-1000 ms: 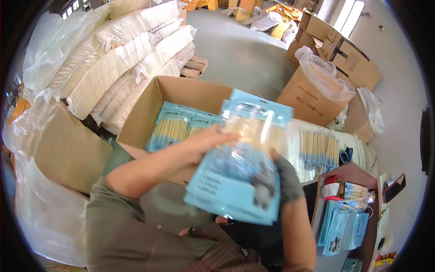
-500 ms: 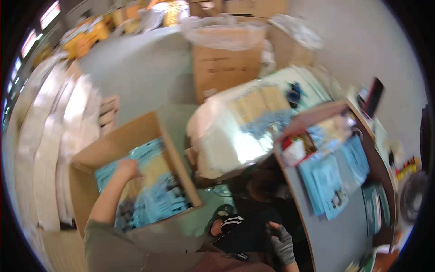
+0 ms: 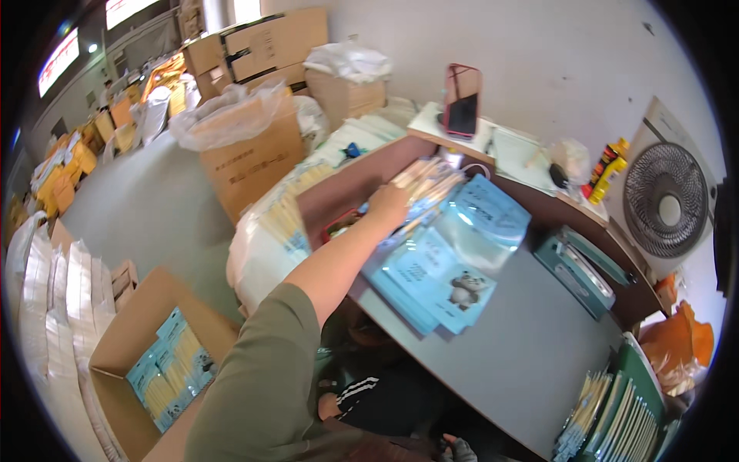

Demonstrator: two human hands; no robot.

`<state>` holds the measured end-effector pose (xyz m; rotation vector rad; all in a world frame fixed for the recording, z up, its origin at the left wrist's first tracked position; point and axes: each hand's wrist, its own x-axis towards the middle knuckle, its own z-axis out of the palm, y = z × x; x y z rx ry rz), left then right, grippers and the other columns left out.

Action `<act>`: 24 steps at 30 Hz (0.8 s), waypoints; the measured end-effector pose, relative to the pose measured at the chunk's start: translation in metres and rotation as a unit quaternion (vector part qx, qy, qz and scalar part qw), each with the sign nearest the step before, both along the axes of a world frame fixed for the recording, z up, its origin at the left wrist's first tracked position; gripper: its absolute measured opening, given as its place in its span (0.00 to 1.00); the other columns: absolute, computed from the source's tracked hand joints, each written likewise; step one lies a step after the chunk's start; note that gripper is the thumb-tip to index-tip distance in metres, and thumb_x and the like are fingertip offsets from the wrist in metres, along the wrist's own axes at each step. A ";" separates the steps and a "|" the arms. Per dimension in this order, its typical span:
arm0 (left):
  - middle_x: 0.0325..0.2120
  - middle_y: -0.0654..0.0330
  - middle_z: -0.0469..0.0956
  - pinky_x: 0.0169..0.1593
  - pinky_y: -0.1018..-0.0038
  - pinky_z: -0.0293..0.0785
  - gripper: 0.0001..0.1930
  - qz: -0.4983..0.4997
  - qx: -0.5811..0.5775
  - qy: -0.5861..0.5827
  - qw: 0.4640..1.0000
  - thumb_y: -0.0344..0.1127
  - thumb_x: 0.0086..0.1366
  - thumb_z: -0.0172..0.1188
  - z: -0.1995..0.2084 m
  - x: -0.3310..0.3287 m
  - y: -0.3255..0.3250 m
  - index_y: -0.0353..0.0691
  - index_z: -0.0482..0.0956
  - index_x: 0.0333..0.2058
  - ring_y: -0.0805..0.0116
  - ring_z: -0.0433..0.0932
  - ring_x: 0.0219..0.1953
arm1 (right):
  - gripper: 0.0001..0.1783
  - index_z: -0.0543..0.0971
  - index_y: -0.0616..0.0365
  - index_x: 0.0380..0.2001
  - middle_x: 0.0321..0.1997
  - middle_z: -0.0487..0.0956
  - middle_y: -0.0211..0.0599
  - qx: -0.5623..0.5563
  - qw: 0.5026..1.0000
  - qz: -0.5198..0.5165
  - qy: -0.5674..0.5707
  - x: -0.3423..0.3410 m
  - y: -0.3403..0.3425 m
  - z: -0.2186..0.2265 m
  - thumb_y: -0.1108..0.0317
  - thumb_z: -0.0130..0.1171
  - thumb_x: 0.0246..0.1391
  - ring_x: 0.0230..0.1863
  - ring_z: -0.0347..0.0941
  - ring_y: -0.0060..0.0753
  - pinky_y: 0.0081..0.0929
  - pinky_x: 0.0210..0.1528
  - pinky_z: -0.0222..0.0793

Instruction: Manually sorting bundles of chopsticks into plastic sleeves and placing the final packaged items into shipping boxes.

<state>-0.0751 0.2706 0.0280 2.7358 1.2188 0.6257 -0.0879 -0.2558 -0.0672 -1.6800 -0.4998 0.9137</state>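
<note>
My left hand (image 3: 387, 206) reaches across the desk, its back toward me. It rests at the near end of a pile of packets of pale wooden sticks (image 3: 427, 185); its fingers are mostly hidden, so I cannot see whether it grips any. Beside the pile, flat light-blue clear-windowed bags (image 3: 439, 281) with a panda picture lie stacked, and one more blue bag (image 3: 493, 212) lies behind. My right hand (image 3: 459, 448), in a grey fingerless glove, is low by my lap at the lower edge, mostly cut off. A small red-edged container (image 3: 339, 225) is partly behind my left forearm.
At lower left, an open carton (image 3: 127, 308) holds filled blue packets (image 3: 173, 369). A green stapler-like device (image 3: 573, 269) sits on the grey desk (image 3: 508, 369). Racked packets (image 3: 627, 420) stand at the near right. A phone (image 3: 462, 100) and fan (image 3: 668, 208) are behind the desk.
My view has turned right toward the desk. My left hand has left the carton of packets and now lies at the stick packets on the desk. The right hand sits lower in view.
</note>
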 end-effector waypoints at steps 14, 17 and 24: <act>0.39 0.45 0.75 0.44 0.61 0.69 0.36 0.052 -0.098 0.019 0.994 0.62 0.45 0.62 -0.020 0.054 0.007 0.35 0.70 0.41 0.50 0.74 0.42 | 0.15 0.73 0.59 0.45 0.38 0.76 0.39 -0.105 0.886 -0.225 -0.393 0.038 -0.137 0.003 0.78 0.44 0.54 0.35 0.72 0.31 0.23 0.41 0.69; 0.41 0.44 0.72 0.45 0.61 0.68 0.36 -0.045 -0.013 -0.056 0.997 0.52 0.41 0.69 -0.049 0.044 0.013 0.34 0.68 0.45 0.48 0.71 0.45 | 0.16 0.73 0.58 0.45 0.40 0.76 0.42 -0.142 0.847 -0.280 -0.430 0.037 -0.165 -0.006 0.77 0.46 0.52 0.37 0.72 0.39 0.29 0.43 0.68; 0.31 0.44 0.76 0.40 0.58 0.71 0.11 0.084 0.035 0.067 0.994 0.33 0.53 0.57 -0.042 0.034 -0.022 0.33 0.74 0.34 0.46 0.75 0.35 | 0.23 0.67 0.60 0.49 0.52 0.67 0.47 -0.281 0.706 -0.341 -0.554 0.055 -0.199 -0.020 0.77 0.46 0.45 0.54 0.64 0.45 0.38 0.54 0.61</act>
